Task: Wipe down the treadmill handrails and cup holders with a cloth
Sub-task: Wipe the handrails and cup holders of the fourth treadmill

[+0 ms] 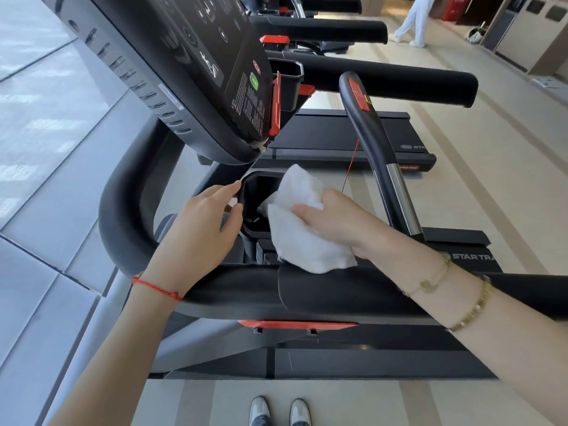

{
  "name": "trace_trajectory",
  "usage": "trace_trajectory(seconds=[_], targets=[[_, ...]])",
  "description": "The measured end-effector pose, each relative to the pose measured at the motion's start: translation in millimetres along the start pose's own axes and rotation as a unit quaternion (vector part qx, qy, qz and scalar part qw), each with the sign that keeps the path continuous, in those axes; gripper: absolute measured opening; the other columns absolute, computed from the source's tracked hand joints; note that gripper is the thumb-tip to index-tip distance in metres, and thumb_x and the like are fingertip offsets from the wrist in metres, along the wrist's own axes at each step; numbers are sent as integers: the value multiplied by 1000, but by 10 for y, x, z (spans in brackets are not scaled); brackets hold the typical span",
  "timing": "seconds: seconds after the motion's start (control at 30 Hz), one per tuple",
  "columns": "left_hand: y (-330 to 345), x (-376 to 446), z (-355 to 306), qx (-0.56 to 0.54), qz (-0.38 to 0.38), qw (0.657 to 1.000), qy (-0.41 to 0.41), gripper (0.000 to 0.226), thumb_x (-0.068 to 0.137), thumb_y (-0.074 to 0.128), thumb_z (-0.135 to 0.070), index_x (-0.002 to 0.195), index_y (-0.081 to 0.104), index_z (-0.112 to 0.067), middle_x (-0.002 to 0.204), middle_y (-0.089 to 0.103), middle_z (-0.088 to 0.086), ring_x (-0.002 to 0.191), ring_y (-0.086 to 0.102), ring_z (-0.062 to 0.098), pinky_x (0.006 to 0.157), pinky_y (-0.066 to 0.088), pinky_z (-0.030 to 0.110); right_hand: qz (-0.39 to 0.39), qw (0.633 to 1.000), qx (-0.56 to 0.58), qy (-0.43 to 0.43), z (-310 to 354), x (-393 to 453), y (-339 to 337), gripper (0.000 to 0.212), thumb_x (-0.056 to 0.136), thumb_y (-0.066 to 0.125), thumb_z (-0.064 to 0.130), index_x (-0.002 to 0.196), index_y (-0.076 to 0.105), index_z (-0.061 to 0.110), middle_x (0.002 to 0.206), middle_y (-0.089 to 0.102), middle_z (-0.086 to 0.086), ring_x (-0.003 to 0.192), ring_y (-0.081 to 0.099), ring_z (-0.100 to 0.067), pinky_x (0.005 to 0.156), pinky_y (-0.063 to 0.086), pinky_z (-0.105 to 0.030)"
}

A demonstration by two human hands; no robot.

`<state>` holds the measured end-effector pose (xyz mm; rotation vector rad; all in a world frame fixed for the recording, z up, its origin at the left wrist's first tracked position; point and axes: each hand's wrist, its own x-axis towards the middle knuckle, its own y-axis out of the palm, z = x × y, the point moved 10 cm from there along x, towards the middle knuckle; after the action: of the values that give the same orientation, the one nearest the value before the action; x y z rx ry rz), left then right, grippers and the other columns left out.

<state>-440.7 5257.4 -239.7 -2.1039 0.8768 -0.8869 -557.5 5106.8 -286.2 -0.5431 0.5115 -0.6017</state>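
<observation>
My right hand (330, 221) grips the bunched white cloth (302, 222), its edge dipping into the black cup holder (256, 192) | my left hand (204, 219) holds the cup holder's near rim, fingertips curled on it | cloth's lower corner hangs just above the padded handrail (233, 290) | console (196, 72) above.
</observation>
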Motion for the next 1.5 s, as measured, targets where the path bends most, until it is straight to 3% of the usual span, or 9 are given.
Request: trace_trajectory(seconds=[0.13,0.3,0.4,0.5,0.63,0.87,1.03,1.27,1.5], targets=[[8,1,14,-2,0,1000,-6,41,98,51,-17,139,54,-13,111,62,-4,78,58,8,75,42,22,91,991,94,21,-120,-163,127,24,96,55,36,95,64,14,76,71,6,78,70,-12,60,52,-22],[2,3,-7,-2,2,1000,-3,41,98,51,-16,139,54,-12,109,62,-3,79,59,11,76,44,24,-21,994,105,11,15,113,-63,46,98,51,46,122,56,8,111,66,-6,99,65,-25,88,55,-40],[-15,-1,-38,6,0,1000,7,41,98,51,-16,139,54,-11,111,64,0,80,61,14,77,50,31,-44,995,86,-10,105,217,-130,46,97,50,49,120,58,11,109,67,-3,95,65,-20,73,53,-30],[-21,3,-26,3,-3,1000,9,41,98,51,-16,138,54,-11,114,65,2,84,61,13,83,52,35,-55,991,123,-8,32,215,-128,41,97,52,48,115,60,11,106,68,-4,96,67,-23,82,56,-37],[-16,4,-16,8,-11,1000,9,40,97,51,-17,137,55,-12,112,66,1,83,58,10,81,49,29,-34,978,205,15,-76,143,-67,43,99,49,46,118,60,10,105,71,-6,96,69,-23,88,57,-41],[-6,-5,12,17,-6,1000,6,40,98,50,-21,137,55,-17,108,63,-8,78,53,1,74,39,16,-84,938,333,51,-230,86,-144,29,100,46,45,108,56,19,103,69,0,90,68,-11,66,57,-23],[-8,-15,-5,3,2,1000,8,41,99,48,-21,140,51,-18,108,62,-6,80,56,2,73,50,15,-231,948,207,-70,62,161,-563,26,97,53,34,116,38,25,105,55,11,101,59,-14,91,52,-41],[-6,-19,-17,-1,4,1000,10,37,98,48,-22,134,55,-18,106,62,-1,84,62,15,76,53,39,-18,991,-46,-124,323,326,-121,55,77,70,58,120,51,30,107,62,15,96,59,-8,80,51,-30],[-13,-17,-29,-9,3,1000,5,42,98,49,-21,140,51,-16,112,62,-1,84,63,16,78,54,41,70,947,-251,-187,770,537,94,17,83,59,45,75,54,30,76,62,14,75,57,-12,66,44,-27]])
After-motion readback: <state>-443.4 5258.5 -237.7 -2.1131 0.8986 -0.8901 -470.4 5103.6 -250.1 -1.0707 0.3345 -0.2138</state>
